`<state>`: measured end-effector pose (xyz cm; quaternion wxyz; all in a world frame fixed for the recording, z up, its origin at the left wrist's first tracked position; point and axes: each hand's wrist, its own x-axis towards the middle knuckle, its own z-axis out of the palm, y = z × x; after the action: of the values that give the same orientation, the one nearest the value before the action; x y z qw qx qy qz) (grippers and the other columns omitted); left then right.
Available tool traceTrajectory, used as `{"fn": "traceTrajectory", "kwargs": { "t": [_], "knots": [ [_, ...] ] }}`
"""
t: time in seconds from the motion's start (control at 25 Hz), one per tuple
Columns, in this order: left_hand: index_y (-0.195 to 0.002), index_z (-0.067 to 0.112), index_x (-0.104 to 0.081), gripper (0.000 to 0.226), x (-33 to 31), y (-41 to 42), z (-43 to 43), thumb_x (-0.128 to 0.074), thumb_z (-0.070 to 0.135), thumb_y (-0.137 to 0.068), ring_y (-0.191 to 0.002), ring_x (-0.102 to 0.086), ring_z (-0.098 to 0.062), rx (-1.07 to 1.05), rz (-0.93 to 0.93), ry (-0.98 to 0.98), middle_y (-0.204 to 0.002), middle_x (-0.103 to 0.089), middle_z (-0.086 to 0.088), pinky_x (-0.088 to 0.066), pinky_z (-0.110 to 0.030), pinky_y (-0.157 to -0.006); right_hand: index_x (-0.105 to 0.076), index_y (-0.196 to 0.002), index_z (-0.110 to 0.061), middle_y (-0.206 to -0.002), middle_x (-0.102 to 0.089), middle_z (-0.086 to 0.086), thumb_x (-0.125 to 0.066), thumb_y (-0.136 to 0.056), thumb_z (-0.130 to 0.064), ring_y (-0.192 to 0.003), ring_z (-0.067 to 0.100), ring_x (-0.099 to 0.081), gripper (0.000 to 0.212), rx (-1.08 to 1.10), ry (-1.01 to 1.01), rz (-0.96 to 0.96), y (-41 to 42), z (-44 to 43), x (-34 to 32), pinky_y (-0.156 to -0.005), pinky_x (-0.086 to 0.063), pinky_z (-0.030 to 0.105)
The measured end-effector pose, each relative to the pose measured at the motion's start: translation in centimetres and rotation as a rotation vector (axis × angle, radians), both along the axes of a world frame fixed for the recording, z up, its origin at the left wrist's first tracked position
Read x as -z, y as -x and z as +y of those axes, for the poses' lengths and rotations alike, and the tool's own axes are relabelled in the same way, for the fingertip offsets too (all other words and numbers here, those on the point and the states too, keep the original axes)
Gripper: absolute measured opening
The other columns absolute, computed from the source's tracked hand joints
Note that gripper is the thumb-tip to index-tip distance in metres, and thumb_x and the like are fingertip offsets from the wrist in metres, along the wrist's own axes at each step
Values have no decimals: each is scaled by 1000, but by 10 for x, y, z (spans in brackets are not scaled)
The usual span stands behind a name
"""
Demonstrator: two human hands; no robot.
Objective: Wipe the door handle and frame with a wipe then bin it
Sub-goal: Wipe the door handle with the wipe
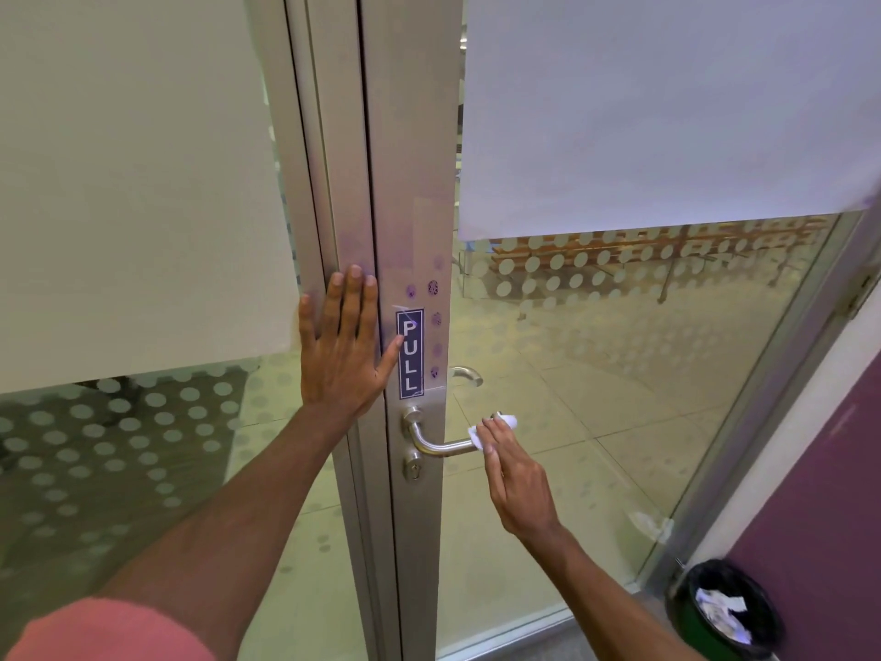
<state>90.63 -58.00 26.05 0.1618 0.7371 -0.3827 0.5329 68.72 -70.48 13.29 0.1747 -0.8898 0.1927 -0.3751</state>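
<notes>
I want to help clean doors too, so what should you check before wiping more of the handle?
1. Wipe in the right hand: ok, the white wipe is pinched against the end of the lever handle.
2. Door steadied: ok, the left hand lies flat on the metal frame beside the PULL sign.
3. Rest of the handle free to reach: ok, the bend and base by the keyhole are uncovered.
4. Wipe clean enough: cannot tell, it is too bunched to see.
5. Bin nearby: ok, it stands on the floor at lower right, with paper already inside.
</notes>
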Motion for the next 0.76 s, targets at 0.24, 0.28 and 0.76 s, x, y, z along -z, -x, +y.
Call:
{"fn": "traceTrajectory", "kwargs": {
  "t": [0.24,0.28,0.76],
  "knots": [
    [-156,10,3,84,1,-1,0,-29,61,-98,-152,14,-21,-9,-23,4,-163,21,-5,12,-47,-122,-56,-133,-14,-142,-52,3,-39,-103,-19,-136,14,-41,34,56,-130,-28,-14,-10,-9,-106,-41,30],
    [-156,10,3,84,1,-2,-1,-29,61,-98,-152,14,-21,-12,-25,4,-163,21,-5,12,-47,-122,-55,-134,-14,-142,-52,1,-38,-103,-19,-137,11,-39,36,53,-88,-44,-9,-4,-4,-107,-41,29],
    [-157,10,0,81,1,-2,-1,-28,60,-99,-152,11,-21,-5,-36,15,-164,17,-5,12,-46,-122,-53,-136,-14,-138,-57,-1,-39,-100,-31,-128,12,-51,42,-18,272,46,-36,49,1,-114,-31,30]
  ]
}}
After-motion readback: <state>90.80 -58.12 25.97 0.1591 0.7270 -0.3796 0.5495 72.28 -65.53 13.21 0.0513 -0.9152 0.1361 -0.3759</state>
